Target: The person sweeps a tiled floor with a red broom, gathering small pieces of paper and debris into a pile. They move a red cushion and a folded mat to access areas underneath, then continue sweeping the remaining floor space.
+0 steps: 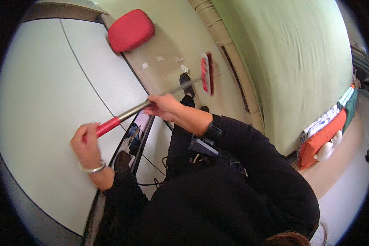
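My left hand (pixel 86 144), with a silver bangle at its wrist, is wrapped around the red grip (pixel 108 126) of a broom. Farther down, my right hand (pixel 164 107) holds the metal broom handle (pixel 132 111). The red and white broom head (pixel 206 73) is at the far end, to the right of my shoe (pixel 187 84). I cannot tell whether its bristles touch the floor. Several crumpled white scraps (pixel 184 68) lie on the tiles beyond that shoe.
A red-topped stool (pixel 131 30) stands beside the white wardrobe doors (pixel 49 92). An open drawer (pixel 135 135) with things inside juts out near my left arm. On the right is a bed with a green sheet (pixel 295 61), an orange pillow (pixel 321 138) and a beige frame (pixel 235 70).
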{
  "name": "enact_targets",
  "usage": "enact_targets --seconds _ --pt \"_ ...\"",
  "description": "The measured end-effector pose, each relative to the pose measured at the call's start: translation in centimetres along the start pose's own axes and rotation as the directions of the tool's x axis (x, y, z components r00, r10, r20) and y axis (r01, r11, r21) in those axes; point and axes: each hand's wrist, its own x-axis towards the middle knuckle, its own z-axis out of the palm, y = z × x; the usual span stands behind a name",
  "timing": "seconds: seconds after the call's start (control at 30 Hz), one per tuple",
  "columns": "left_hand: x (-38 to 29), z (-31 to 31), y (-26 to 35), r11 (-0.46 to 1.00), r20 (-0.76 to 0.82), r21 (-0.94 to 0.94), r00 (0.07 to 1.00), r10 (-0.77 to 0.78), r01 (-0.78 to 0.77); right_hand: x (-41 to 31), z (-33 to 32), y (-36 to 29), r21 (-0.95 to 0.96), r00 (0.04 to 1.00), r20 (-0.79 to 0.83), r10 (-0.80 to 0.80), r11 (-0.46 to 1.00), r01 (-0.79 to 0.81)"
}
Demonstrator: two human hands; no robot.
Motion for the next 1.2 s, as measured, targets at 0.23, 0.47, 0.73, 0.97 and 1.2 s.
enact_targets --seconds 0.23,0.47,0.73,0.97,1.2 --pt "-7.2 14.6 1.3 0.938 0.414 -0.286 0.857 0.306 -0.197 -1.4 -20.6 4.8 0.214 0.992 -0.127 0.010 0.977 0.017" --pt "-11.3 20.4 3.8 0.880 0.591 -0.166 0.669 0.451 -0.446 5.6 -30.7 4.1 0.265 0.877 -0.467 0.113 0.964 0.016" --pt "-0.3 10.8 2.1 0.867 0.340 0.019 0.819 0.463 -0.498 15.3 -12.2 -1.4 0.103 0.959 -0.284 -0.002 0.994 0.032" --pt "6.0 6.5 3.4 0.824 0.204 0.092 0.821 0.533 -0.559 12.9 0.9 -8.0 -0.017 0.964 -0.221 -0.148 0.989 0.148" --pt "9.0 5.0 6.3 0.924 0.030 -0.129 0.930 0.366 -0.360 11.8 6.8 -15.4 -0.302 0.969 -0.022 -0.245 0.926 0.227"
